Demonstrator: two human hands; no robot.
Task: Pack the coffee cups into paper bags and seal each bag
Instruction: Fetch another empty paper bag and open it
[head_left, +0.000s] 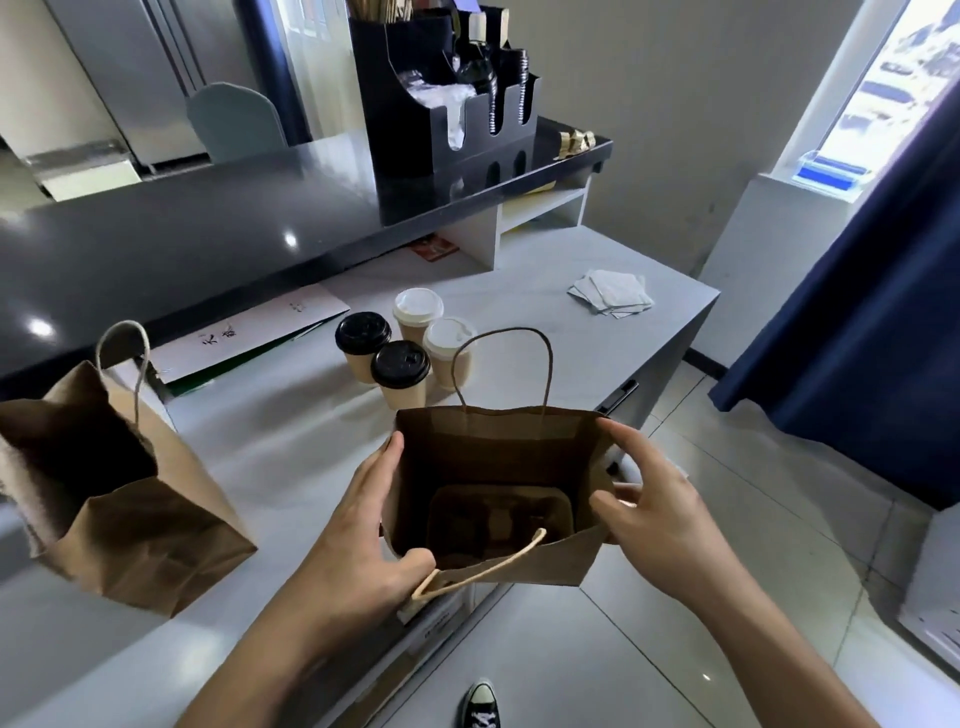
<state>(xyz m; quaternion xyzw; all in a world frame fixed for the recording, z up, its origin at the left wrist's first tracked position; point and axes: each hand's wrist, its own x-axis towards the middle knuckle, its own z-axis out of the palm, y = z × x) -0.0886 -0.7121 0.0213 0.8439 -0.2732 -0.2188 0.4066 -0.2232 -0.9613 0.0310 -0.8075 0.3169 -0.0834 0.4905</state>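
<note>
At the left edge of the frame a second bag (130, 499) stands open on the table (291, 447), tilted, one rope handle up. Right of it, low in the middle, the left hand (358, 525) comes up from the bottom edge with the forearm angled right; its fingers (387, 457) lie straight along the left wall of the bag (498, 499) and the thumb hooks over the near rim, so it grips that side. The bag sits open at the table's near edge, a cup tray (501, 519) in its bottom, one handle upright at the back, the other flopped forward. Above it, mid-frame, four cups (402, 353) stand close together on the table, two with black lids, two with white. The right hand (654, 499) reaches in from the lower right, fingers curled, thumb and fingertips pinching the bag's right wall. Further up right, napkins (610, 293) lie on the table.
</note>
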